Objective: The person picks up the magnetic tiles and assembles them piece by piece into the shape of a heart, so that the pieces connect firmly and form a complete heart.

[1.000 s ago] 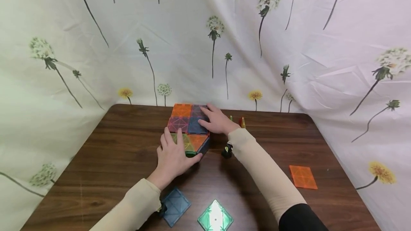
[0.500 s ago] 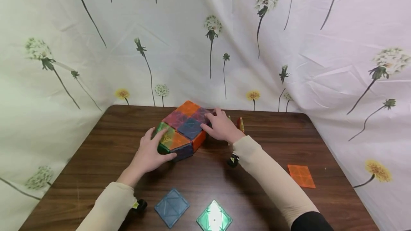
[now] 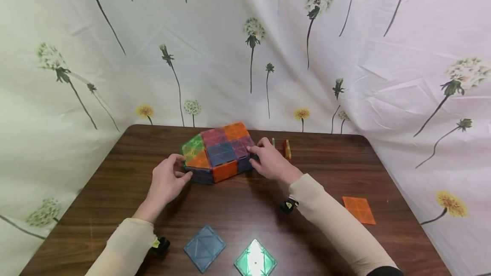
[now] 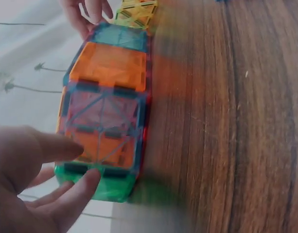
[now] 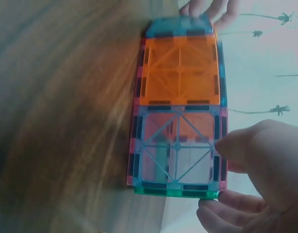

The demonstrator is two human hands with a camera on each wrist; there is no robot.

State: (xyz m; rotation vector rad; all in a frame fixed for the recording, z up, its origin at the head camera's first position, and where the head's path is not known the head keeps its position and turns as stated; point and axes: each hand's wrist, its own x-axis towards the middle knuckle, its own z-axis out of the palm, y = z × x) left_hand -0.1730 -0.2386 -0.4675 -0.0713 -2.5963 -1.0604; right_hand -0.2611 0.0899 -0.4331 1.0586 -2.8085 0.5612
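A low, closed box of translucent magnetic tiles [image 3: 221, 152] lies toward the back of the wooden table, angled. Orange, purple, blue and green pieces form its top; blue and orange ones make the near side. At its narrower left end, my left hand [image 3: 166, 180] holds the corner, fingers behind and thumb at the near side. Around the opposite end curls my right hand [image 3: 272, 161], its thumb on the near side. In the right wrist view, the thumb touches a clear blue square tile [image 5: 177, 145] and fingertips meet the green end.
A blue square tile [image 3: 205, 248] and a shiny green one [image 3: 255, 259] lie flat near the front. An orange tile [image 3: 359, 210] lies at the right. Red and yellow tiles [image 3: 287, 150] stand upright behind my right hand. A printed cloth [image 3: 226, 54] hangs behind the table.
The tile box has turned on the table, its narrow end swinging from the front to the left. My left hand moved left with it; the right hand shifted slightly right and nearer.
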